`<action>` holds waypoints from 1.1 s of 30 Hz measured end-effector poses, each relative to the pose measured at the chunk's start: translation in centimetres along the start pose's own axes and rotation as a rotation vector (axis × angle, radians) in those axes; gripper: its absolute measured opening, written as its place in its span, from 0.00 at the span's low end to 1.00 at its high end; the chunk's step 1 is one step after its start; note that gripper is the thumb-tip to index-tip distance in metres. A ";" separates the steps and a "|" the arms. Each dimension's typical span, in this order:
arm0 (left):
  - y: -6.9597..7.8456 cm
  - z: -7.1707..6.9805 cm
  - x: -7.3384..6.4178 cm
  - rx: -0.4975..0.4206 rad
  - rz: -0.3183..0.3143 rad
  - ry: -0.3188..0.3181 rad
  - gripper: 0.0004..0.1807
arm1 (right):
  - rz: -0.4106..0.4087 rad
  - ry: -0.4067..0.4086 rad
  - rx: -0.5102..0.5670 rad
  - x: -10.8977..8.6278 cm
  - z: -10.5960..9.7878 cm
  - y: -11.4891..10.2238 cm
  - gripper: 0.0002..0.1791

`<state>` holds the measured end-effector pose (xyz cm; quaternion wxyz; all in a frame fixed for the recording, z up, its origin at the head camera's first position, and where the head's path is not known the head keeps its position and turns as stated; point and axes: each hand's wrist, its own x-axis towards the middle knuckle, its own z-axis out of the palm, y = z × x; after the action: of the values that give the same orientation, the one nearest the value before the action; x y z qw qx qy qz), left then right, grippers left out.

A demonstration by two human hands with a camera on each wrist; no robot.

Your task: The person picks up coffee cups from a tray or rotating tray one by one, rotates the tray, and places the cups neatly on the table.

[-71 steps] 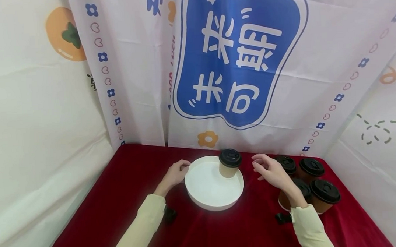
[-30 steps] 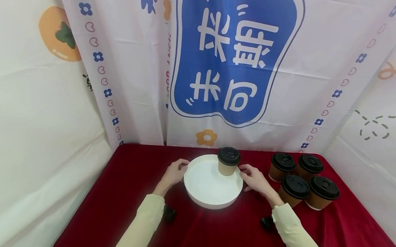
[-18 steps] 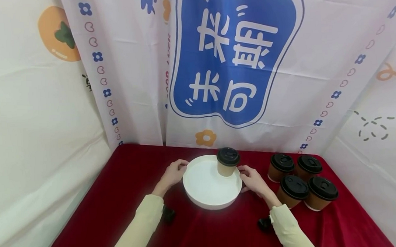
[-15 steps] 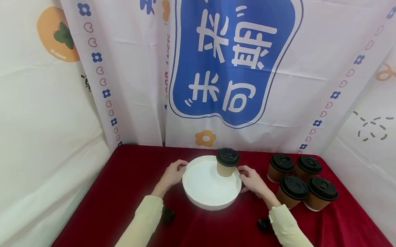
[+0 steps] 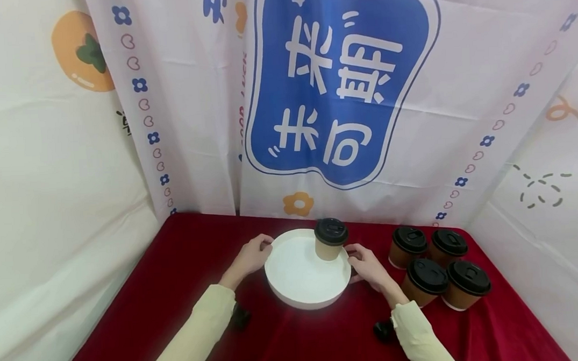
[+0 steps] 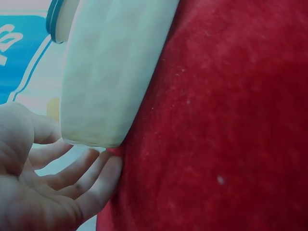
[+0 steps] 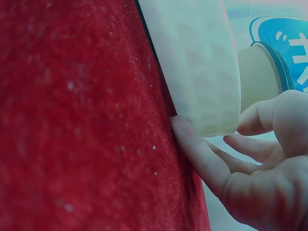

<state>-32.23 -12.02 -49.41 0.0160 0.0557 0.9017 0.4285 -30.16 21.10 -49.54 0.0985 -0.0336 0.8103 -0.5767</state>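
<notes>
A round white tray lies on the red cloth, and one paper coffee cup with a black lid stands upright inside it at the back right. My left hand holds the tray's left edge, thumb at the rim and fingers along the outer wall. On the opposite side my right hand grips the right edge beside the cup. The right wrist view shows its thumb at the rim and a fingertip low against the base, by the cloth. The tray wall has a faceted pattern.
Several brown coffee cups with black lids stand grouped at the right, close to my right forearm. Red cloth covers the table. Printed white curtains enclose the back and both sides.
My right hand has come left from beside the grouped cups onto the tray's right edge. The left hand stays at the left edge. Tray and cup keep their place as the view shifts slightly.
</notes>
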 end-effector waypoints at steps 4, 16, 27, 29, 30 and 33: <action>0.6 -0.2 -0.7 0.045 0.048 0.015 0.16 | 0.001 0.008 0.001 0.2 0.0 0.3 0.22; 1.2 -1.3 -3.0 0.117 0.250 0.026 0.12 | 0.001 -0.008 -0.010 0.2 -0.2 0.3 0.22; 2.7 -1.9 -5.0 0.256 0.462 -0.060 0.10 | 0.007 0.001 -0.005 0.3 -0.3 0.5 0.22; 3.1 -1.8 -5.4 0.251 0.471 -0.085 0.12 | 0.013 0.006 -0.004 0.3 -0.3 0.5 0.22; 3.2 -1.7 -5.6 0.253 0.480 -0.095 0.13 | 0.018 0.007 0.001 0.3 -0.3 0.5 0.22; 3.7 -1.5 -6.0 0.268 0.503 -0.132 0.18 | 0.009 0.002 -0.006 0.3 -0.4 0.4 0.22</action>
<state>-26.04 -11.54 -45.69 -0.0394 0.3070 0.9051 0.2916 -30.54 21.54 -49.87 0.1001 -0.0298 0.8122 -0.5739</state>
